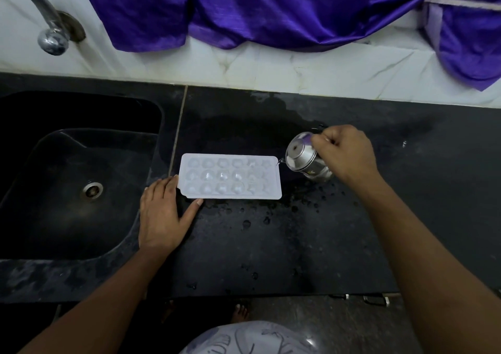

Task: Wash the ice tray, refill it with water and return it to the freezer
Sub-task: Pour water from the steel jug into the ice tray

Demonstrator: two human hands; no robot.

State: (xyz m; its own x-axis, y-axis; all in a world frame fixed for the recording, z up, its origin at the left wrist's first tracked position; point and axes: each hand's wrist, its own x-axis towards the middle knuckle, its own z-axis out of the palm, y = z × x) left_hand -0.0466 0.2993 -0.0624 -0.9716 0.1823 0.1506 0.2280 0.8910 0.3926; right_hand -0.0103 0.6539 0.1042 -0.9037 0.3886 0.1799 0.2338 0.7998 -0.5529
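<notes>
1. The white rectangular plastic ice tray [230,177] lies flat on the black stone tabletop [271,245], just beside the sink's right edge and roughly midway between the back and front edges; lying level there, its cavities can likely take water without spilling.
2. The left grip [162,212] rests spread and flat on the tabletop, fingers straight against the tray's left end and thumb along its near edge; it holds nothing, and seems set to stop the tray sliding.
3. The right grip [349,153] is curled round a small shiny steel cup [306,161], tilted mouth-down toward the tray's far right corner; a thin stream of water meets that corner, so refilling appears under way.
4. Water droplets dot the tabletop near the tray's front edge.
5. Counts: one tray with eighteen cavities, three rows of six; one cup; one black sink [54,164] with one drain [92,190]; one curved metal tap [51,36]; one purple satin cloth [271,9] hanging over the back wall.
</notes>
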